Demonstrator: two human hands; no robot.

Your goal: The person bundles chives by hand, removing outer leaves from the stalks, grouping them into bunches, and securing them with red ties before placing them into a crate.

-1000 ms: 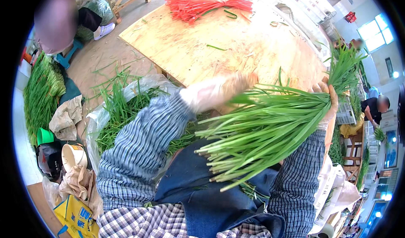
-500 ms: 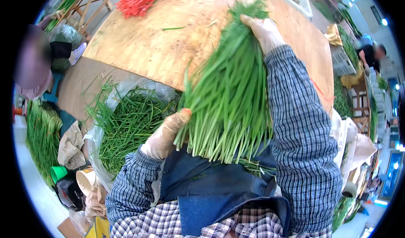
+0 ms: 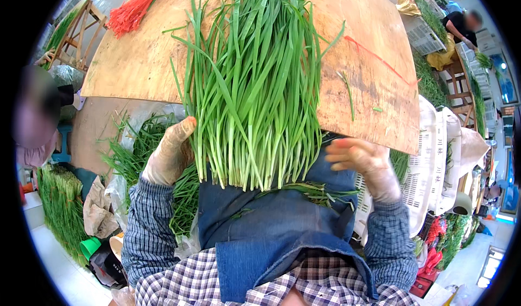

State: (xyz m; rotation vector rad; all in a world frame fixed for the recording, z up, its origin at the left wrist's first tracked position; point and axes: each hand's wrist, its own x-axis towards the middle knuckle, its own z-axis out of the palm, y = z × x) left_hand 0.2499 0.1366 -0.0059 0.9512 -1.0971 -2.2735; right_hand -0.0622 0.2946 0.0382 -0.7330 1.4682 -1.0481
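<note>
A large bunch of garlic chives (image 3: pixel 255 89) lies on the wooden board, green leaves pointing away and pale cut stem ends hanging over the near edge above my lap. At its left side is my gloved left hand (image 3: pixel 169 153), thumb up and palm turned toward the stems, close to or just touching them; its lower fingers are partly hidden. To the right of the stem ends, my gloved right hand (image 3: pixel 362 162) is held apart from the bunch with fingers stretched out, slightly blurred. Loose chive scraps (image 3: pixel 315 191) rest on my dark blue apron (image 3: pixel 233 230).
The wooden board (image 3: pixel 374 97) carries a red bundle of ties (image 3: pixel 138 7) at far left and a loose red strip (image 3: pixel 380 62). Left of my knees is a plastic bag of chives (image 3: pixel 135 143). White crates (image 3: pixel 429 165) stand at right. Co-workers are at both sides.
The bunch was gripped by its leafy end in my right hand; now it lies on the board, released. My right hand has come back toward me, and my left hand has shifted left and up.
</note>
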